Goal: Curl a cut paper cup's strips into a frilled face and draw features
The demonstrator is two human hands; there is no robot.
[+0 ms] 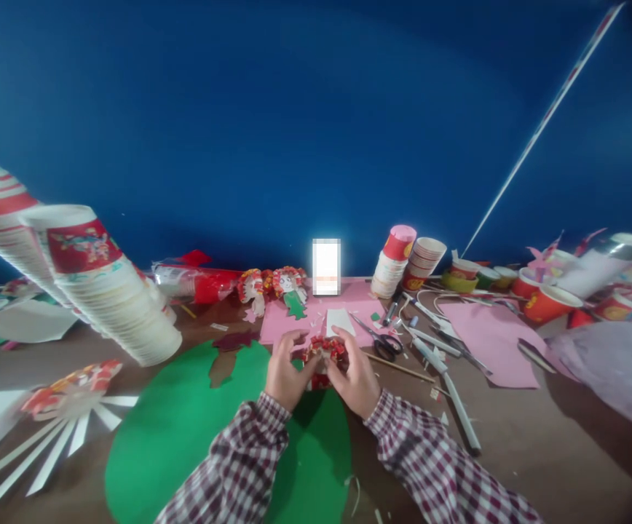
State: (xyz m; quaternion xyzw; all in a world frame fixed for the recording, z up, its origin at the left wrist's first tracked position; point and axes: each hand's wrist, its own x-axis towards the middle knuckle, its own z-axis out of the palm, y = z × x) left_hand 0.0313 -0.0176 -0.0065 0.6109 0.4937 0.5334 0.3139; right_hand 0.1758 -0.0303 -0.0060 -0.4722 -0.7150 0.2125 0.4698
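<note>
Between my two hands is a small red-and-white paper craft piece (324,351), held above the front of a pink sheet and the green paper (185,437). My left hand (288,370) grips its left side, thumb pressed in toward the middle. From the right, my right hand (357,375) closes on it with the thumb on the near face. Fingers cover much of the piece, so its full shape is hidden. A pair of scissors (386,344) lies just beyond my right hand. Brown paper cutouts (223,367) rest on the green paper beside my left hand.
Tall stacks of paper cups (113,291) lean at the left, near a cup cut into strips (76,407). Finished-looking paper figures (290,291) stand at the back. More cup stacks (389,269), a glue gun (447,393), pink paper (494,342) and a plastic bag (616,364) lie rightward.
</note>
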